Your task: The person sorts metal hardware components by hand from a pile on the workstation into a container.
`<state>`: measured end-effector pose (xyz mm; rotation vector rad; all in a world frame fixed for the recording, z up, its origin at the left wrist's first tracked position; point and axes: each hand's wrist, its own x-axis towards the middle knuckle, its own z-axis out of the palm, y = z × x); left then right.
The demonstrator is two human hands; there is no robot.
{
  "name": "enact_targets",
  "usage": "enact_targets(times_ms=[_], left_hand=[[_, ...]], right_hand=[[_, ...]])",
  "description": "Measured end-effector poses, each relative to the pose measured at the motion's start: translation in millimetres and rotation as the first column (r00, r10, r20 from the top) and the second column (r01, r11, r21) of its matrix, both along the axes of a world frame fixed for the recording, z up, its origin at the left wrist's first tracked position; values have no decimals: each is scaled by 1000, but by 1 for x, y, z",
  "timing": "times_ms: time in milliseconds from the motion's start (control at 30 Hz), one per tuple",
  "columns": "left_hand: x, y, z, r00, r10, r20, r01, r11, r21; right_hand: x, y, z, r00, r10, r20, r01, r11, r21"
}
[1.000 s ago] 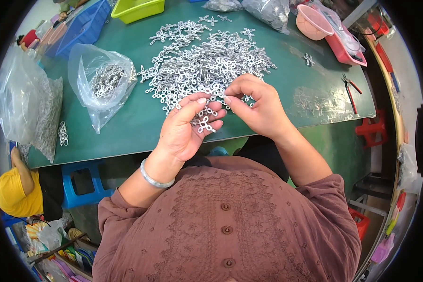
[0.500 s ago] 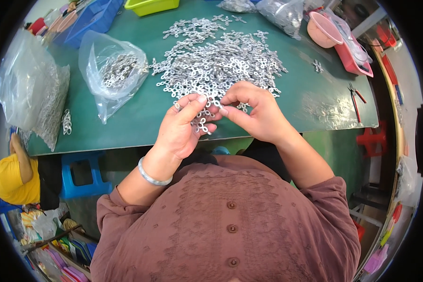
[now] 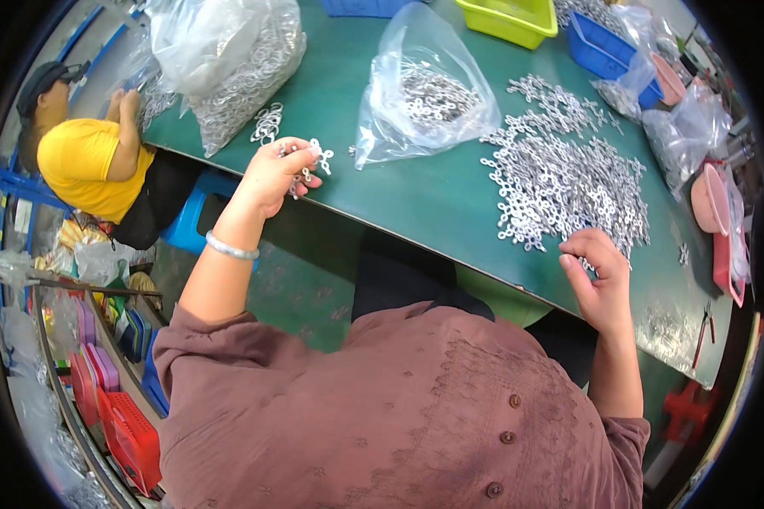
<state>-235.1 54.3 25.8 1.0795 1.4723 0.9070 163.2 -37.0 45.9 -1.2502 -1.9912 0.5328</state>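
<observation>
Here, at a green worktable (image 3: 450, 204), a seated co-worker in a yellow shirt (image 3: 81, 165) works at the far left end beside a bulging clear bag of metal rings (image 3: 242, 59). The person's left hand (image 3: 278, 172) is lifted over the table's near edge, fingers closed on a small bunch of linked silver metal pieces (image 3: 312, 158). Next along lies an open plastic bag of the same parts (image 3: 429, 97), then the big loose heap of silver pieces (image 3: 569, 182). The right hand (image 3: 598, 276) rests at the heap's near edge, fingertips pinched narrow among the pieces; whether it has one cannot be told. This looks like the sorting step, a finished bunch carried aside; the next move would call for a fresh piece picked cleanly from the tangled heap
</observation>
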Motion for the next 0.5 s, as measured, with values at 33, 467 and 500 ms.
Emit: enact_targets(times_ms=[33,467,500], left_hand=[[-7,1,-2,1000,-19,20,20,999,-38],[-155,7,-20,594,491,637,-777,555,298],[-154,19,-20,563,497,661,-803,518,294]], right_hand=[[-5,3,2,999,19,33,-19,1000,13],[-132,122,65,859,411,307,-463,878,120],[-150,134,67,842,416,345,-485,862,145]])
